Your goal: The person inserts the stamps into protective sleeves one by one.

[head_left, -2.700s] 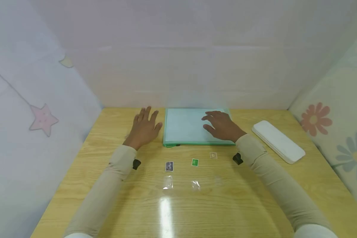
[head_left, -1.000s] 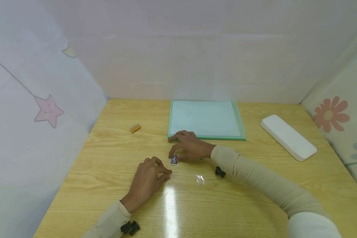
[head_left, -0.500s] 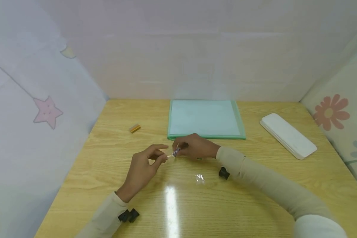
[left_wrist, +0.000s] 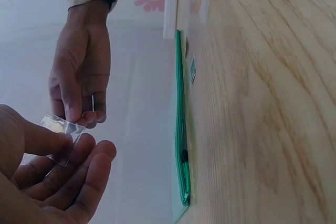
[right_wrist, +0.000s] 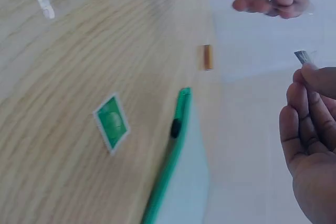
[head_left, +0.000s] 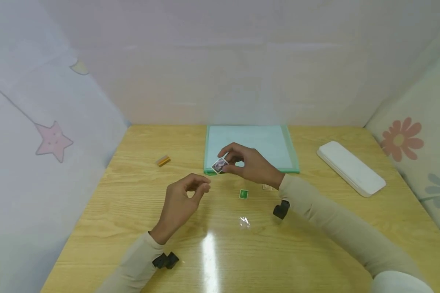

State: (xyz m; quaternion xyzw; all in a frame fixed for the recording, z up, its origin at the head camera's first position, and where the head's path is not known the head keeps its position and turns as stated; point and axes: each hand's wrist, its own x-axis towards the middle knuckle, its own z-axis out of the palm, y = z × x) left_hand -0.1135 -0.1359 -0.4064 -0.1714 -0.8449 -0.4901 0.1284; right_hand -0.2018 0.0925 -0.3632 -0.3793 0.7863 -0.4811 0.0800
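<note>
- Our right hand (head_left: 251,162) pinches the small dark picture stamp (head_left: 219,165), lifted face-up, probably to line it up.
- Left hand (head_left: 183,199) fingers pinch a tiny clear plastic sleeve (left_wrist: 62,134), held close by.

Right hand (head_left: 250,163) now lifts the dark stamp (head_left: 219,165) off the table and away from the left hand (head_left: 183,199), hands no longer meeting. Left hand now pinches the clear sleeve (left_wrist: 62,139) it picked up. Green stamp (head_left: 243,194), uncovered, lies below the right hand.
</note>
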